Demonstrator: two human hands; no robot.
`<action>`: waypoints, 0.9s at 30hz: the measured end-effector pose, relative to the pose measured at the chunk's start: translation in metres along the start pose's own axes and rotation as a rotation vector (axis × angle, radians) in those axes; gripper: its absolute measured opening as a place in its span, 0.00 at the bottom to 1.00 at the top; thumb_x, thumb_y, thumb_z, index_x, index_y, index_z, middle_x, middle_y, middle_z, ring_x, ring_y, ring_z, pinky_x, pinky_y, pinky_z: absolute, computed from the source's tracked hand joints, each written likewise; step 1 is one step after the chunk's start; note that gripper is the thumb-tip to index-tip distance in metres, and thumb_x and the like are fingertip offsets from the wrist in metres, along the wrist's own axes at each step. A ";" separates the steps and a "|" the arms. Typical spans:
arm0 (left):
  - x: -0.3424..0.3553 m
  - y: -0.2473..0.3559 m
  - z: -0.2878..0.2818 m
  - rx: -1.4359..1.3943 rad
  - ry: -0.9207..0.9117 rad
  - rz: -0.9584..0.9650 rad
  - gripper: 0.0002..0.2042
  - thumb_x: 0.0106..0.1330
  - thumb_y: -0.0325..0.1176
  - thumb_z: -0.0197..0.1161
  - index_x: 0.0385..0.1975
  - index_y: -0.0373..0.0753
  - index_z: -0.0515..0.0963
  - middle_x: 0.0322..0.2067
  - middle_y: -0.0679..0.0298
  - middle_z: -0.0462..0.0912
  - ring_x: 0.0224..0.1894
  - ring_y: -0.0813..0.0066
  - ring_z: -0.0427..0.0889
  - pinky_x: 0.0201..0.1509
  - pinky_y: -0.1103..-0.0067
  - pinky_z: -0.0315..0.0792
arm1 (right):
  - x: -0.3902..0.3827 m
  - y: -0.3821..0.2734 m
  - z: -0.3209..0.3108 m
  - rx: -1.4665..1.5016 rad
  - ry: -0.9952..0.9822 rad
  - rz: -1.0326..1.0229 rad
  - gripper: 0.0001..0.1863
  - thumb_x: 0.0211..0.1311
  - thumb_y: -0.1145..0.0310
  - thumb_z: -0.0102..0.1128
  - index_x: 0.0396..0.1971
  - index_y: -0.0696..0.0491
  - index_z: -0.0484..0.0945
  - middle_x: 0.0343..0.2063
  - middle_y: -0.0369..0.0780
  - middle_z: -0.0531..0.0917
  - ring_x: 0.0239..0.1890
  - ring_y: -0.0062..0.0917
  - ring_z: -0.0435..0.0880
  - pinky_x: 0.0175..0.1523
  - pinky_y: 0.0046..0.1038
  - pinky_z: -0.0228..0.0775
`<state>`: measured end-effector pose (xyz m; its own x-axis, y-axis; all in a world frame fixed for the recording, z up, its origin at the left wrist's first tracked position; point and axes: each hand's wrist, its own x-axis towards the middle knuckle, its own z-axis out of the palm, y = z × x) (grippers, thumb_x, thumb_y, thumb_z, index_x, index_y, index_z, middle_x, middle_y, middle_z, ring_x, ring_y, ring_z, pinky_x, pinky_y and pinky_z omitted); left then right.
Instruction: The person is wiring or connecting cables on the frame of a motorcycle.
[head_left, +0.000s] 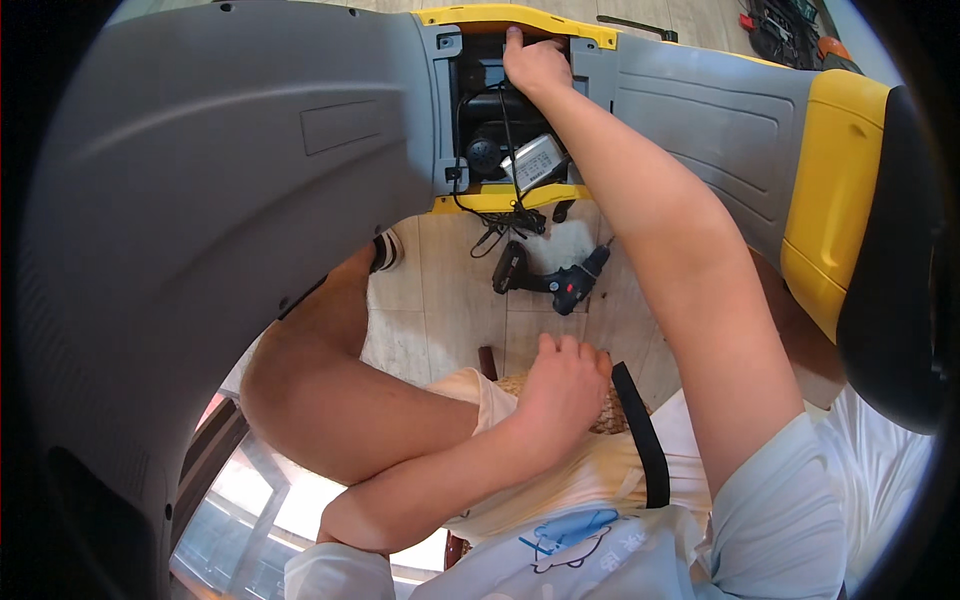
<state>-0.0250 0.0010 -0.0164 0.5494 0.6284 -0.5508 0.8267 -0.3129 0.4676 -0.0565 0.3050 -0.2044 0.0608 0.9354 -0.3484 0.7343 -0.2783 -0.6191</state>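
Note:
A grey body panel with yellow trim (520, 15), like part of a ride-on vehicle, has an open compartment in its middle. My right hand (540, 68) reaches in at the compartment's far side, thumb up, the other fingers curled and partly hidden; what they grip I cannot make out. Nearer me in that opening lie black cables (507, 125), dark cylindrical parts (484, 155) and a tilted silver box with a white label (535, 160). My left hand (562, 392) rests low by my lap, its fingers curled, with nothing visible in it.
A black cordless drill (570, 287) lies on the pale tiled floor below the compartment. Cable ends and connectors (510, 222) hang over the near yellow edge. A black seat (890, 260) stands at the right. A black strap (645, 440) hangs beside my left hand. More tools (785, 30) lie far right.

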 end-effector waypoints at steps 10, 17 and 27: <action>-0.002 0.000 -0.003 -0.007 0.009 0.002 0.13 0.59 0.31 0.56 0.44 0.37 0.75 0.34 0.59 0.78 0.41 0.64 0.77 0.46 0.66 0.68 | -0.003 0.000 0.006 -0.059 0.051 -0.028 0.47 0.65 0.41 0.45 0.58 0.77 0.52 0.55 0.65 0.68 0.59 0.52 0.72 0.63 0.41 0.64; -0.004 -0.001 -0.001 0.023 0.068 0.022 0.16 0.56 0.30 0.59 0.46 0.37 0.75 0.35 0.58 0.78 0.41 0.62 0.77 0.46 0.67 0.68 | -0.009 0.004 0.013 -0.208 0.232 -0.153 0.49 0.63 0.38 0.47 0.56 0.78 0.54 0.52 0.65 0.69 0.55 0.54 0.74 0.61 0.43 0.66; -0.010 0.000 0.003 0.026 0.075 0.035 0.15 0.56 0.30 0.57 0.44 0.38 0.75 0.34 0.60 0.78 0.41 0.64 0.76 0.46 0.67 0.68 | -0.041 -0.001 -0.003 -0.394 0.177 -0.301 0.50 0.63 0.45 0.53 0.59 0.80 0.47 0.53 0.64 0.66 0.55 0.50 0.72 0.58 0.37 0.69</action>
<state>-0.0301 -0.0067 -0.0130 0.5681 0.6681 -0.4806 0.8106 -0.3532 0.4671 -0.0574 0.2681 -0.1873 -0.1036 0.9933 -0.0508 0.9335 0.0794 -0.3498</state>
